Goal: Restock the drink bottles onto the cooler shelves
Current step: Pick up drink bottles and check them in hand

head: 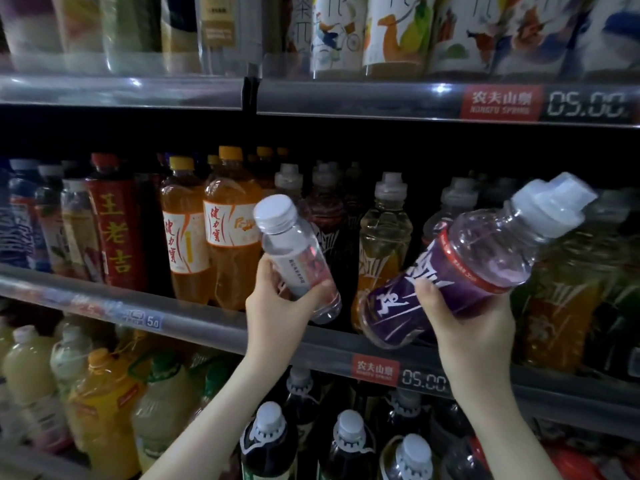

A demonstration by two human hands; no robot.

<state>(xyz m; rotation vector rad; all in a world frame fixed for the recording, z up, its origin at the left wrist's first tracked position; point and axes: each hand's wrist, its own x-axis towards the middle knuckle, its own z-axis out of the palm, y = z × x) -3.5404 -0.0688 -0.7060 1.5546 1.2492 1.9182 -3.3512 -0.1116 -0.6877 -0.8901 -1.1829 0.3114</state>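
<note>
My left hand (pixel 277 303) grips a small clear bottle (pixel 294 254) with a white cap and a pinkish label, tilted to the left in front of the middle cooler shelf (pixel 214 327). My right hand (pixel 464 317) grips a larger purple-labelled bottle (pixel 460 268) with a grey sport cap, tilted up to the right, its base close to the shelf's front rail. Both bottles are in the air in front of the shelved drinks, about a hand's width apart.
The middle shelf holds orange bottles (pixel 228 230), a red-labelled bottle (pixel 116 230), and several sport-cap bottles (pixel 384 233) behind my hands. The top shelf (pixel 381 98) carries illustrated tea bottles. Yellow juice jugs (pixel 104 403) and dark bottles (pixel 270 441) stand below.
</note>
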